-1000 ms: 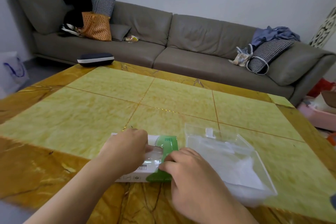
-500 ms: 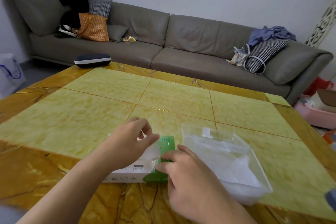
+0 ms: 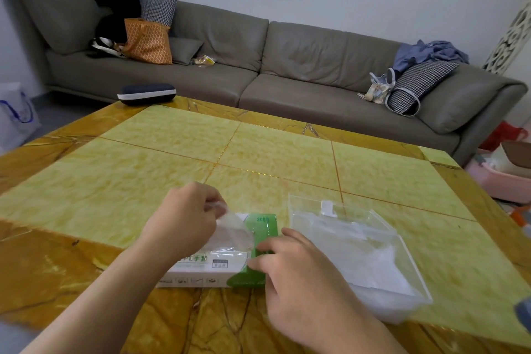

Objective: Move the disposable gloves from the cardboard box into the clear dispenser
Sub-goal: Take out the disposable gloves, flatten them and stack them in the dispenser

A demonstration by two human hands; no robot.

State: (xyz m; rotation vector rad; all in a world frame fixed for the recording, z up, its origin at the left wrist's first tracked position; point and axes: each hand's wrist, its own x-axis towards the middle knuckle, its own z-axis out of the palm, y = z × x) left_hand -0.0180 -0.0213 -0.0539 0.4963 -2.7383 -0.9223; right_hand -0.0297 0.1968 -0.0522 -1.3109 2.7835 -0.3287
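Note:
A white and green cardboard glove box [image 3: 201,270] lies flat near the table's front edge. My left hand [image 3: 184,218] pinches a clear disposable glove [image 3: 232,234] and holds it lifted partly out of the box's top opening. My right hand [image 3: 298,273] rests on the green end of the box, fingers curled against it and holding it down. The clear dispenser [image 3: 359,250] sits open just right of the box, with a layer of clear gloves inside it.
The yellow marble-pattern table [image 3: 258,158] stretches far ahead of the box. A dark case [image 3: 146,93] lies at its far left corner. Behind stands a grey sofa [image 3: 287,66] with bags and cushions. A pink tub [image 3: 500,178] sits on the floor at right.
My left hand has risen from the box opening, drawing a clear glove up and out. My right hand stays on the green end of the box.

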